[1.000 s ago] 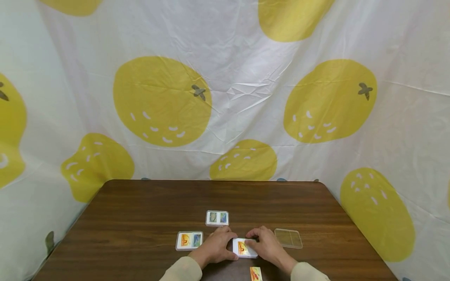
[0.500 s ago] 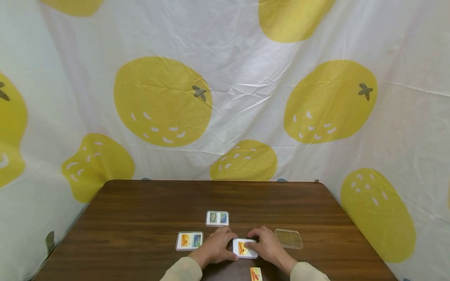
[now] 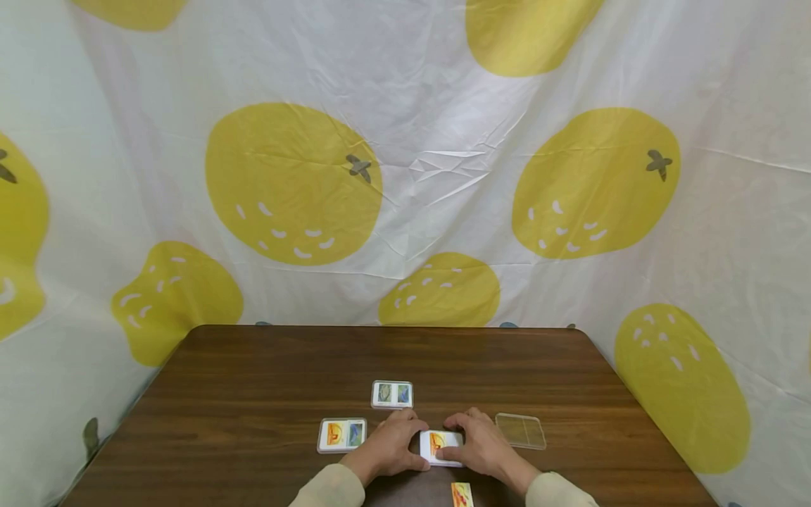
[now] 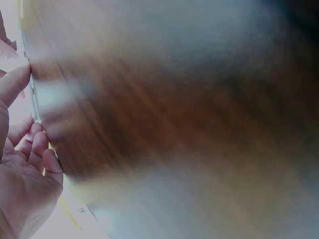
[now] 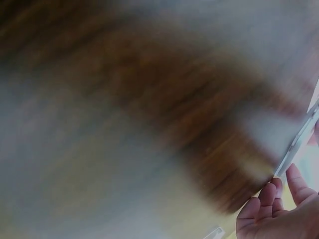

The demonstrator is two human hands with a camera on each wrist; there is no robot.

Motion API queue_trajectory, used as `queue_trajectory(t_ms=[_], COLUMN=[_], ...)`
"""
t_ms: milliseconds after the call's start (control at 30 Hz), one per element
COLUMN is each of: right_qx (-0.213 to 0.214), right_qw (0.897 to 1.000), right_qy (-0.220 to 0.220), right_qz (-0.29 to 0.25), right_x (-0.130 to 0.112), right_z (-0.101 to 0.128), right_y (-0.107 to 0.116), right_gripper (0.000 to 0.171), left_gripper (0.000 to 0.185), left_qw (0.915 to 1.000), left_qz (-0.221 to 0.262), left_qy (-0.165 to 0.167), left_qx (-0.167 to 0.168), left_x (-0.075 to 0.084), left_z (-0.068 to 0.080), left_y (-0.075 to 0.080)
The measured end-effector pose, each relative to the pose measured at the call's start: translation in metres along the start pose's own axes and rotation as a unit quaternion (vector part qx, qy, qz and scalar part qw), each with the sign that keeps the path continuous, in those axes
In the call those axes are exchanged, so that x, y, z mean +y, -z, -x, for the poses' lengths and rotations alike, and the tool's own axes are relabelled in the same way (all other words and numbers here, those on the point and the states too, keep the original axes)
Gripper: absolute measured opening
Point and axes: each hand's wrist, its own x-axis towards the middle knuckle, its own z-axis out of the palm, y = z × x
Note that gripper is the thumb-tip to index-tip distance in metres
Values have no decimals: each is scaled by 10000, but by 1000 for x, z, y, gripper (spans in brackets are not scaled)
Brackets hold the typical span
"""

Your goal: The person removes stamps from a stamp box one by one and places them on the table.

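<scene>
A flat clear case with a white insert [image 3: 427, 445] lies on the table between my hands, an orange picture [image 3: 436, 441] showing on its left half. My left hand [image 3: 395, 443] grips its left end between thumb and fingers. At the right end is my right hand [image 3: 484, 445], its thumb resting on the insert beside the picture and its fingers along the far edge. The right half of the insert is partly covered by this hand. In the right wrist view the case's edge [image 5: 297, 142] shows as a thin pale strip by the fingertips.
Left of my hands lies a case with orange and blue pictures [image 3: 341, 435]. Farther back is another case with two pictures [image 3: 392, 394]. An empty clear cover [image 3: 521, 431] lies to the right. A small red-and-yellow picture card [image 3: 462, 494] lies near the front of the brown table [image 3: 253, 373].
My right thumb has moved slightly down and left across the insert, uncovering more of the orange picture. The left hand and the other things stay in place.
</scene>
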Motion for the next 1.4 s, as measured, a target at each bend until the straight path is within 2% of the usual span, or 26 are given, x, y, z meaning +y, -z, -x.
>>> queue_trajectory(t_ms=[533,733,967,1400], right_qx=[393,455,543,656], right_qw=[9990,9974,9962,9867], right_qy=[-128,-480,-593,-879], right_qz=[-182,-301,-326,-1202], right_x=[1,-1,-2,-5], right_z=[-7,-11,-13,-14], right_y=[-2,-2,-5,-4], right_gripper=[29,25,22,12], left_gripper=[53,52,51,51], left_qw=[10000,10000,9999,9998], left_qz=[-11,22,-42,-50], left_qy=[42,53,-44,-128], left_qx=[-3,-30,86,123], left_x=[1,0,-1,-2], left_z=[0,0,0,0], left_y=[0,-1,-2,-2])
